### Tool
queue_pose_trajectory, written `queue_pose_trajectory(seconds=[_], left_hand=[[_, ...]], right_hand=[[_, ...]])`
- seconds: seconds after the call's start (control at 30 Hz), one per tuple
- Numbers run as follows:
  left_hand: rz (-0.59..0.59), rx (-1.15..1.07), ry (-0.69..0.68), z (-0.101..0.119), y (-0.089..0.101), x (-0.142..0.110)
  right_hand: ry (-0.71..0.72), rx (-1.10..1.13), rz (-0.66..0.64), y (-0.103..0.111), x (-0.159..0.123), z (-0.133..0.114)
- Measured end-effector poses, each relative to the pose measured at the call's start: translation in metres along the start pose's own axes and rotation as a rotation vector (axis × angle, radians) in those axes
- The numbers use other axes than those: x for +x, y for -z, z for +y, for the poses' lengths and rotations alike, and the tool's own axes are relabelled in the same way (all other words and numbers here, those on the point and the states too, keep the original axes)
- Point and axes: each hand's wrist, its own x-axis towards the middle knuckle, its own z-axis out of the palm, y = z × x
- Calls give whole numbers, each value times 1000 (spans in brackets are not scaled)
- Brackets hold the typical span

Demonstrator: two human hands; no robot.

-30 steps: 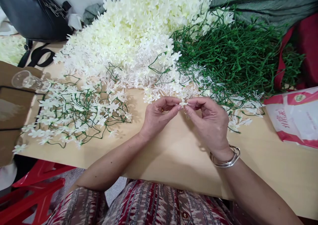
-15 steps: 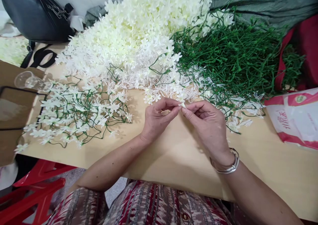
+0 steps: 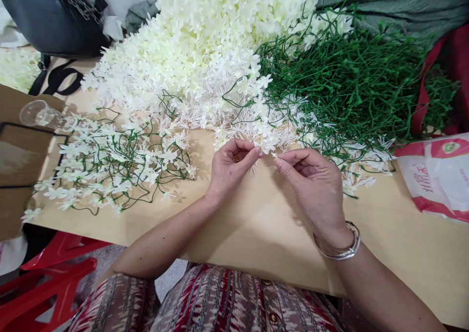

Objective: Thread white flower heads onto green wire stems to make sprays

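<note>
My left hand (image 3: 234, 166) is closed in a pinch, thumb against forefinger, on a white artificial flower (image 3: 258, 149) that my fingertips mostly cover. A thin white strand hangs just below them. My right hand (image 3: 311, 185), a silver bangle at its wrist, pinches a small white flower piece (image 3: 274, 155); its exact shape is too small to tell. A narrow gap lies between the two hands. Just beyond them are loose white petals and a heap of white stamen strands (image 3: 282, 136). To the left lie white flowers on green stems (image 3: 124, 161), in a loose pile.
A tall mound of cream petals (image 3: 205, 33) covers the back, beside a tangle of green stems (image 3: 351, 77). A pink-and-white packet (image 3: 439, 175) lies at right. A clear plastic cup (image 3: 40, 114), cardboard box (image 3: 18, 161) and black bag (image 3: 54, 19) are at left.
My hands, whose fingertips met at one white flower, have drawn apart. The left shifted slightly left, the right slightly right, each still pinching. The view has shifted a little.
</note>
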Motion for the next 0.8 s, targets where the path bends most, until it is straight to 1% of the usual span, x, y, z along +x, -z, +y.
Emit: queue_pose_trajectory(seconds=[0.17, 0.27, 0.33, 0.43, 0.53, 0.6, 0.73, 0.8], left_hand=[[-61, 77, -65, -3, -2, -4], [-102, 168, -147, -6, -3, -6], [-115, 269, -237, -7, -2, -7], [-132, 429, -410, -7, 0, -6], [-183, 483, -533, -6, 3, -3], [-217, 462, -555, -6, 4, -2], [-275, 402, -501, -5, 5, -1], [-281, 375, -482, -5, 5, -2]], right_hand=[[41, -87, 11, -2, 1, 5], [34, -121, 11, -2, 3, 7], [32, -132, 16, -2, 4, 6], [26, -139, 17, -2, 3, 5], [38, -93, 6, 0, 4, 6], [58, -41, -17, 3, 5, 8], [82, -74, -110, 9, 9, 11], [82, -78, -115, 11, 10, 14]])
